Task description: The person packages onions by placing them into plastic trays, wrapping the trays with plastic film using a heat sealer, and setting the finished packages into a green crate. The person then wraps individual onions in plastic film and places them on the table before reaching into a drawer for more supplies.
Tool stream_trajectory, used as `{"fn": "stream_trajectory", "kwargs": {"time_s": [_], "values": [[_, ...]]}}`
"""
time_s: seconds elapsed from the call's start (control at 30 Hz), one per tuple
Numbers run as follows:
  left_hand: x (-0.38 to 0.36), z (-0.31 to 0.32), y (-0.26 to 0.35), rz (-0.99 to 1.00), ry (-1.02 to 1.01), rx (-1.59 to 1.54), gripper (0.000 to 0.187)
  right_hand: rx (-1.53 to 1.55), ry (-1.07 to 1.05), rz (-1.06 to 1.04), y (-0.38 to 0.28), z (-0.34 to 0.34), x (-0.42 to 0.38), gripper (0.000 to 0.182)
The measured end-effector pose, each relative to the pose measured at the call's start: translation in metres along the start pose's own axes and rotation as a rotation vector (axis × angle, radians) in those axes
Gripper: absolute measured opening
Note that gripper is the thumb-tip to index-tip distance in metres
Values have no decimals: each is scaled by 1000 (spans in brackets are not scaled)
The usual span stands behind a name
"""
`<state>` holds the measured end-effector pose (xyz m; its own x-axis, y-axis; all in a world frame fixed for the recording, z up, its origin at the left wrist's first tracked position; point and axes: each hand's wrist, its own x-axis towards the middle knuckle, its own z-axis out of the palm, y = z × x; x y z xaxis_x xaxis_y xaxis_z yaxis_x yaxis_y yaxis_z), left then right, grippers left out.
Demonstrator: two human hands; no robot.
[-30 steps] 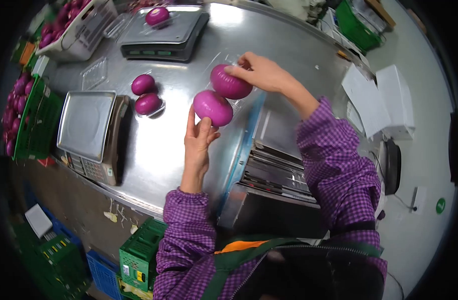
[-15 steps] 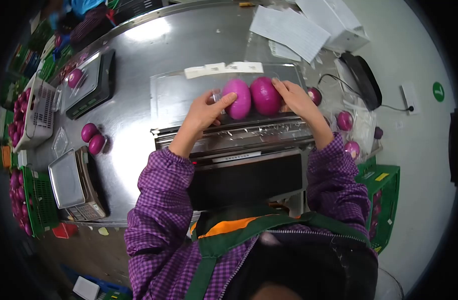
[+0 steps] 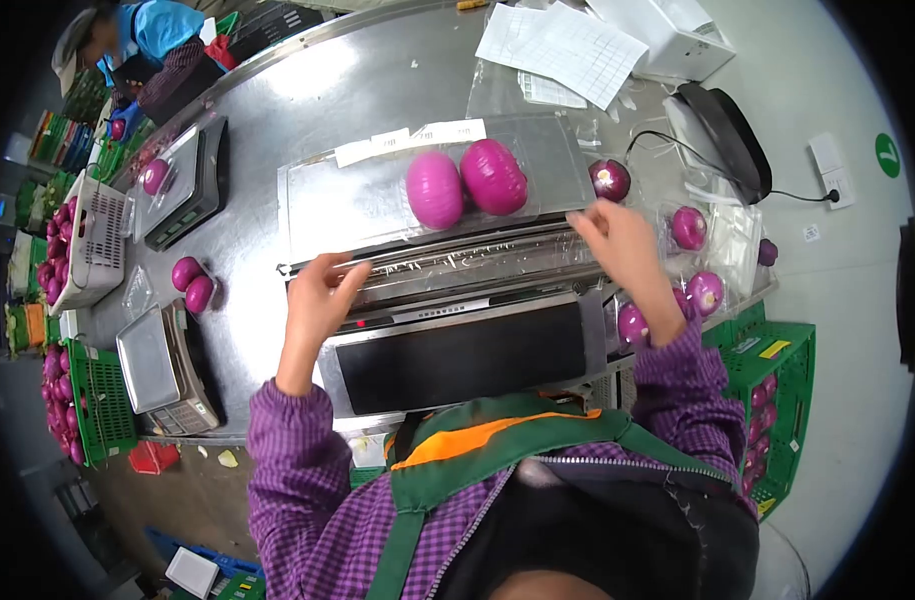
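Note:
Two purple onions, a paler left onion [image 3: 434,190] and a darker right onion [image 3: 495,177], sit side by side on the flat plate of a wrapping machine [image 3: 327,205]. Clear film seems to lie around them. My left hand [image 3: 319,298] is at the left end of the film roll [image 3: 457,265], thumb and fingers apart. By the roll's right end is my right hand [image 3: 622,245], its fingers also apart over the plate's near corner. Neither hand touches the onions. Thin film at the fingertips is hard to make out.
More onions [image 3: 688,228] lie at the right, near a black device [image 3: 722,140] with a cord. Scales [image 3: 192,185] and paired onions [image 3: 192,284] stand left, beside crates [image 3: 95,240]. Papers [image 3: 562,50] lie at the back. A co-worker [image 3: 157,50] is at far left.
My hands have let go of the two onions, which now rest on the plate. Both hands have moved apart and nearer to me, toward the roll's ends. The view has shifted slightly.

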<state>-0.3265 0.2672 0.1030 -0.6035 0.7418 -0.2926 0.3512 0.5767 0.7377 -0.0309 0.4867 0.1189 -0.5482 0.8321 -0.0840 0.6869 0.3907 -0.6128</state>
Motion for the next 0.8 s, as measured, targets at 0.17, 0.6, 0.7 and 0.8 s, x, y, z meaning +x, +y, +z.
{"fn": "stream_trajectory", "kwargs": {"time_s": [0.17, 0.6, 0.7, 0.8], "values": [[-6, 23, -20, 150, 142, 277, 35, -310, 205, -192, 18, 43, -19, 32], [-65, -10, -10, -339, -902, -1229, 29, 1671, -352, 79, -4, -3, -43, 12], [-49, -42, 38, 222, -826, -1186, 18, 1631, -231, -265, -38, -35, -19, 14], [-13, -64, 85, 610, -658, -1262, 35, 1608, -133, -641, -85, -59, 32, 28]]}}
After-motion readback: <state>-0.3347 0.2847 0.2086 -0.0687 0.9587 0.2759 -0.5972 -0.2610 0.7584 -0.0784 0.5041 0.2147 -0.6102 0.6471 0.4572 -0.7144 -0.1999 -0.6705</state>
